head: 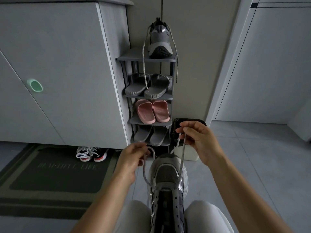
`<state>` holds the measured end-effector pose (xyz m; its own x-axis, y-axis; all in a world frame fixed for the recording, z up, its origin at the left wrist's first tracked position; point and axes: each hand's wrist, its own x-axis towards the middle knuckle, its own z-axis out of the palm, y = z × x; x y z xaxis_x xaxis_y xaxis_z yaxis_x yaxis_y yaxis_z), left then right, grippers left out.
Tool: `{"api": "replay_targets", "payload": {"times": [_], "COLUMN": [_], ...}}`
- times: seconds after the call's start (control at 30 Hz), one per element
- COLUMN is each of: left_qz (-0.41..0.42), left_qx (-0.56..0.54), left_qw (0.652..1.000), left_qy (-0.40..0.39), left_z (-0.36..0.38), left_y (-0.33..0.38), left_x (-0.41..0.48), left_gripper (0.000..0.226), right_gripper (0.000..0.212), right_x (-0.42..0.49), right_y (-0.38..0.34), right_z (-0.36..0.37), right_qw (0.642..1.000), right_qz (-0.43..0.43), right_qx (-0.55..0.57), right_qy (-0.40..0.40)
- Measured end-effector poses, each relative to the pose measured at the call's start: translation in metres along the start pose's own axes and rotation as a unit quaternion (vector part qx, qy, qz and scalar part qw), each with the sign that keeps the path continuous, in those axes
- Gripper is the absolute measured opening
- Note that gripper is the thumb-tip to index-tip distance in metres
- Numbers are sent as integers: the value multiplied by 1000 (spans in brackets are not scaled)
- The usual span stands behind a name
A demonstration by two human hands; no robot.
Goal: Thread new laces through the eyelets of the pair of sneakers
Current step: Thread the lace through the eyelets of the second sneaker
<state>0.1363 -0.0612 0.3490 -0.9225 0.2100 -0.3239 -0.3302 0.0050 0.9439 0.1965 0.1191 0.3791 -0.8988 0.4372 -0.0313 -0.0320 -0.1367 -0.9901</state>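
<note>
**Lace Held Taut at the Toe End of a Sneaker**

A grey sneaker [168, 175] stood wedged between the person's knees, low in the middle of the view. Its long axis ran straight away from the body, with the toe pointing at the shoe rack [146, 59] ahead and the open tongue nearest the camera. A grey lace [182, 158] crossed the eyelets closest to the toe, and its two ends rose on either side.

The left hand [133, 158] had its fingers curled round the left end, just beside the toe. The right hand [196, 138] was higher and pinched the right end between thumb and forefinger, with the other fingers loosely bent.

The second sneaker [159, 41] sat on the rack's top shelf with its toe facing the camera. Its own lace ends dangled over the shelves below.
</note>
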Motion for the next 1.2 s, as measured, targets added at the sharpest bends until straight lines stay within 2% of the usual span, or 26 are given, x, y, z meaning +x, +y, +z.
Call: {"api": "replay_targets", "payload": {"times": [0.1,0.2,0.3,0.4,0.5,0.63,0.73,0.83,0.93,1.03,1.13,1.2], "left_qz": [9,71,163,209,187,170,125,28,-46,-117,-88,-80], "left_qx": [-109,-136,-190,-166,-95,-48,64,234,343,293,162,143], "left_qw": [994,988,966,962,978,984,989,969,935,935,975,982], "left_qy": [26,34,59,53,6,2,-36,-74,-83,-160,-127,-93], "left_z": [-5,-10,-22,-23,2,19,14,4,-13,-18,-11,-7], "left_y": [18,46,89,121,112,92,76,43,4,-27,-41,-42], "left_x": [12,18,27,40,42,51,61,43,2,-30,-37,-35], "left_gripper": [18,21,26,25,19,16,11,23,41,49,31,25], "right_gripper": [17,17,17,18,19,19,18,19,19,18,17,18], "right_x": [-6,-11,-15,-16,-10,2,8,9,7,5,3,3], "right_y": [3,6,11,13,8,0,-2,3,13,18,17,15], "right_z": [-4,-8,-11,-11,-5,3,5,5,3,2,2,1], "right_qw": [1000,1000,1000,1000,1000,999,999,999,998,998,997,997], "right_qz": [2,9,16,20,16,10,5,4,12,22,22,19], "right_qx": [5,4,6,2,-3,-25,-36,-45,-56,-66,-72,-73], "right_qy": [2,0,-4,-10,-15,-24,-20,-16,-4,2,-4,2]}}
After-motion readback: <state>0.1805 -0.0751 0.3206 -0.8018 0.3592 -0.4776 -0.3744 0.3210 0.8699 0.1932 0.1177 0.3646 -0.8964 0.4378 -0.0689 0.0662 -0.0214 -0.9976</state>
